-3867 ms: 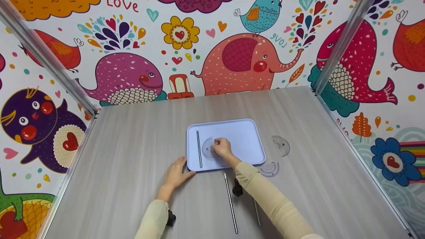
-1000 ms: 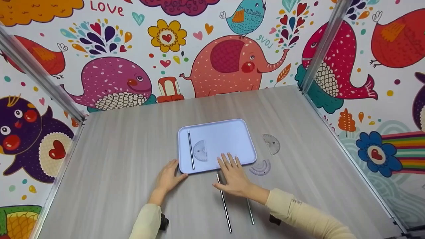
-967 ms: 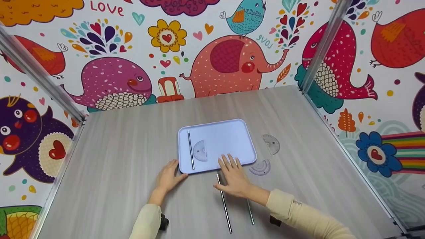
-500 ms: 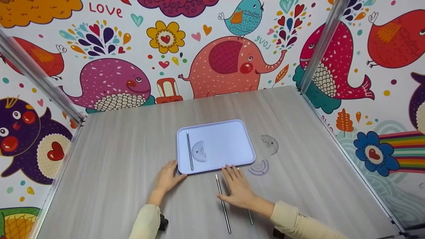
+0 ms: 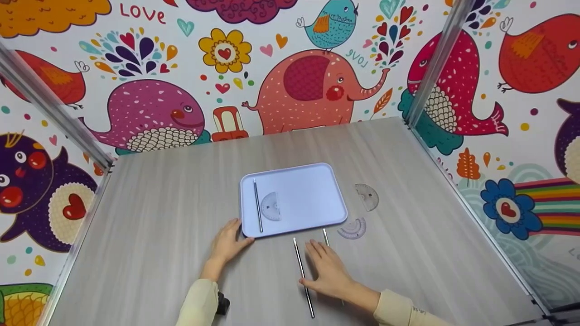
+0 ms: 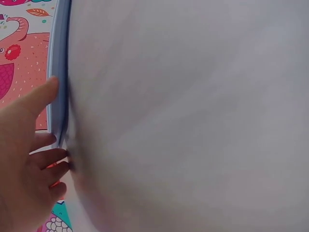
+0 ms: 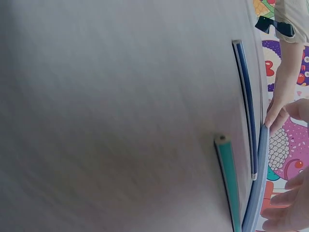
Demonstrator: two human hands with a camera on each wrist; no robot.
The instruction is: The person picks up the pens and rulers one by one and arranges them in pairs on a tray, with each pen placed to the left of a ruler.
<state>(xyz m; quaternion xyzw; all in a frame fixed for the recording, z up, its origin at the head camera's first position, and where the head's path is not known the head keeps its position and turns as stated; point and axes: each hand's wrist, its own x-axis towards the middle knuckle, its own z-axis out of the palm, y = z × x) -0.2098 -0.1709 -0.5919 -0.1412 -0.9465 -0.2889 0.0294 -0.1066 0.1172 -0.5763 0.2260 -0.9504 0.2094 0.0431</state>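
Observation:
My left hand (image 5: 226, 243) rests at the near left corner of the pale lilac tray (image 5: 312, 194), thumb along its near edge and fingers by its left side. In the left wrist view the thumb lies against the tray's rim (image 6: 60, 63). A dark pencil (image 5: 258, 206) and a clear protractor (image 5: 272, 207) lie in the tray. With fingers extended, my right hand (image 5: 331, 274) is over the table in front of the tray. Its thumb overlaps a blue pencil (image 7: 247, 106); the hand partly hides a green pencil (image 7: 228, 169) to the right.
Two more clear protractors lie right of the tray: a half-disc one (image 5: 368, 198) farther back and another (image 5: 353, 230) by the tray's near right corner. Walls with cartoon animals (image 5: 308, 90) and metal posts (image 5: 437, 68) enclose the wood-grain table (image 5: 172, 203).
The right hand has let go of the protractor, now lying in the tray, and has drawn back over the near edge toward the two pencils. The left hand stays at the tray's corner.

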